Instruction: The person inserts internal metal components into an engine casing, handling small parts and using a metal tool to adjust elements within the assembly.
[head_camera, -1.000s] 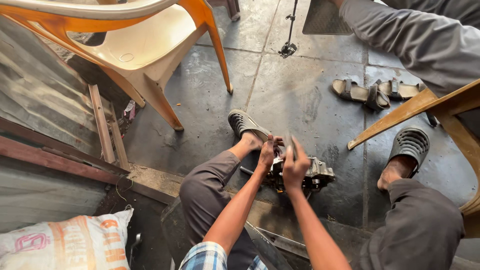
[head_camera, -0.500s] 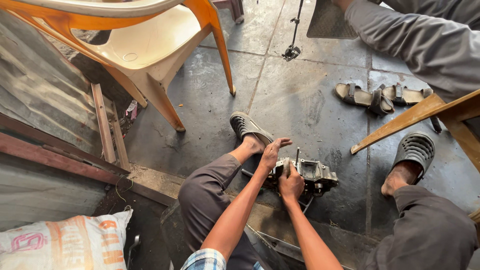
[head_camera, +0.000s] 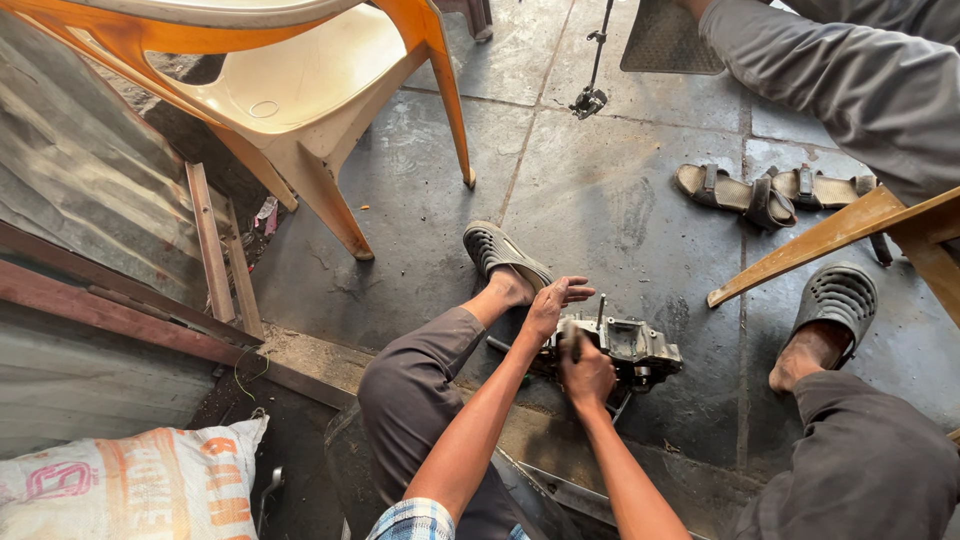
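A grey metal engine part (head_camera: 632, 346) with a stud sticking up lies on the dark stone floor between my feet. My left hand (head_camera: 553, 303) rests against its left side with the fingers spread. My right hand (head_camera: 585, 368) is closed around a small pale object pressed on the near side of the part; what the object is cannot be made out. My legs in grey trousers frame the part, with dark slippers (head_camera: 505, 253) on my feet.
An orange and cream plastic chair (head_camera: 300, 100) stands at the upper left. A pair of sandals (head_camera: 760, 192) lies at the upper right, beside another person's grey sleeve (head_camera: 850, 80). A wooden bar (head_camera: 830, 235) juts in from the right. A printed sack (head_camera: 130, 490) lies lower left.
My right hand has dropped from the top of the part to its near side and closed. My left hand has opened, fingers now spread against the part's left side.
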